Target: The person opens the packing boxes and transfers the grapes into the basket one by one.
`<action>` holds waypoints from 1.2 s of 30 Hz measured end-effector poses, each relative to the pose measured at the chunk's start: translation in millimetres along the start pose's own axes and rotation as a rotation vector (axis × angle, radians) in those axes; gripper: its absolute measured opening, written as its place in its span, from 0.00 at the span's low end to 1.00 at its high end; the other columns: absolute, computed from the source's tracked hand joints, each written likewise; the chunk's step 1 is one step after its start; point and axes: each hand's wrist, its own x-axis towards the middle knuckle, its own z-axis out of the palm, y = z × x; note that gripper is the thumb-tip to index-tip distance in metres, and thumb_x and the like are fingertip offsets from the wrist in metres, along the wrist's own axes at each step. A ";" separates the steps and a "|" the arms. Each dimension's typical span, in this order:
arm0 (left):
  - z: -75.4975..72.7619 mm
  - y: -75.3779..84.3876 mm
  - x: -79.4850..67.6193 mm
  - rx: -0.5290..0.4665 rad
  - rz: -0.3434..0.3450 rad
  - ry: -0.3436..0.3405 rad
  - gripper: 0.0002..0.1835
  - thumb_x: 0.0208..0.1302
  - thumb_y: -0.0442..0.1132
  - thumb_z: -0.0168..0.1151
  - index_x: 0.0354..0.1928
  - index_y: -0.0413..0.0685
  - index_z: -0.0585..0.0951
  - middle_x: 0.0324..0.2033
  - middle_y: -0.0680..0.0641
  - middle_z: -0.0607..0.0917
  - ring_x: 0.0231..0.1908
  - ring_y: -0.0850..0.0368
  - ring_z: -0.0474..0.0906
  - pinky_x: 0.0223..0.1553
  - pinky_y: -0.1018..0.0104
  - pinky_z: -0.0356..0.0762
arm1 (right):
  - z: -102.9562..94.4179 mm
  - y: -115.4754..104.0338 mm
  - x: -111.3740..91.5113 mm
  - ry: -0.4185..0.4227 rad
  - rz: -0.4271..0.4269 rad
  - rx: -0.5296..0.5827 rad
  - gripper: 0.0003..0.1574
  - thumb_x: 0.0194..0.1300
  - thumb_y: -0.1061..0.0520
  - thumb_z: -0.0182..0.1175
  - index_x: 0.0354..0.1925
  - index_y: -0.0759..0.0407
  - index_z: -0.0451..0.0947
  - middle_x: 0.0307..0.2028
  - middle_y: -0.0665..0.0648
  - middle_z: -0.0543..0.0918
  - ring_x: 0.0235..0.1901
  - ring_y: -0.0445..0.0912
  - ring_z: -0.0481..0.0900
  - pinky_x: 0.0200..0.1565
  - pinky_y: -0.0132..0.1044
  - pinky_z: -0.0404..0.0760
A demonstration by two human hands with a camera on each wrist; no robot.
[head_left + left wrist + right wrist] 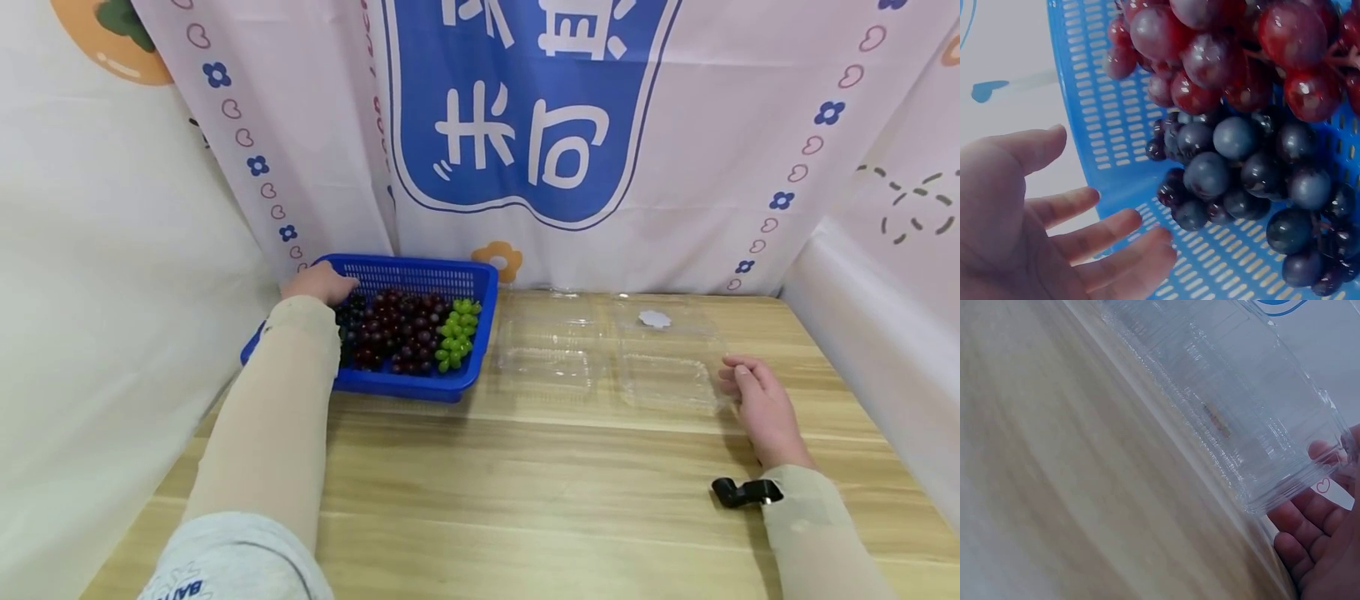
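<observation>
My left hand (321,285) is over the left end of a blue plastic basket (401,385). In the left wrist view its fingers are spread and hold nothing, beside a bunch of black grapes (1235,169). A bunch of dark red grapes (401,325) lies in the middle of the basket, and green grapes (457,335) lie at its right end. At the right side of a clear plastic box (667,379) is my right hand (765,412), its fingers loosely bent against the box's edge. Through the plastic, one fingertip shows near the corner in the right wrist view.
A second clear plastic box (551,367), its lid raised, stands between the basket and the right-hand box. All stand on a wooden table (525,500). Printed curtains (712,167) hang behind and along both sides. A black strap (746,492) is on the right wrist.
</observation>
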 end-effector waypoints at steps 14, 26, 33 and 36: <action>-5.4 29.5 -11.0 -0.088 0.098 0.052 0.41 0.74 0.64 0.49 0.75 0.40 0.61 0.68 0.32 0.68 0.63 0.32 0.67 0.59 0.32 0.68 | -0.5 5.6 7.6 0.004 0.008 -0.026 0.38 0.83 0.40 0.30 0.72 0.63 0.64 0.63 0.68 0.73 0.52 0.43 0.75 0.46 0.24 0.71; 7.2 57.3 -33.9 -0.101 0.242 0.100 0.39 0.75 0.62 0.49 0.77 0.45 0.60 0.71 0.36 0.67 0.68 0.36 0.64 0.64 0.35 0.64 | -2.0 0.3 13.4 0.044 0.027 0.001 0.38 0.83 0.40 0.27 0.77 0.58 0.58 0.66 0.68 0.69 0.45 0.45 0.77 0.44 0.28 0.75; 34.1 75.7 -56.8 -0.071 0.348 0.218 0.36 0.75 0.62 0.50 0.75 0.49 0.64 0.73 0.39 0.65 0.72 0.38 0.58 0.68 0.36 0.58 | -16.3 -11.9 15.3 0.035 -0.002 -0.109 0.38 0.82 0.38 0.29 0.81 0.51 0.50 0.76 0.69 0.54 0.68 0.71 0.58 0.64 0.71 0.56; 50.3 83.6 -70.8 -0.030 0.402 0.300 0.36 0.74 0.64 0.51 0.74 0.50 0.66 0.72 0.40 0.65 0.72 0.38 0.58 0.68 0.36 0.57 | -24.3 -19.5 17.3 0.068 -0.124 -0.187 0.35 0.82 0.43 0.34 0.80 0.53 0.54 0.76 0.71 0.53 0.72 0.72 0.49 0.66 0.74 0.47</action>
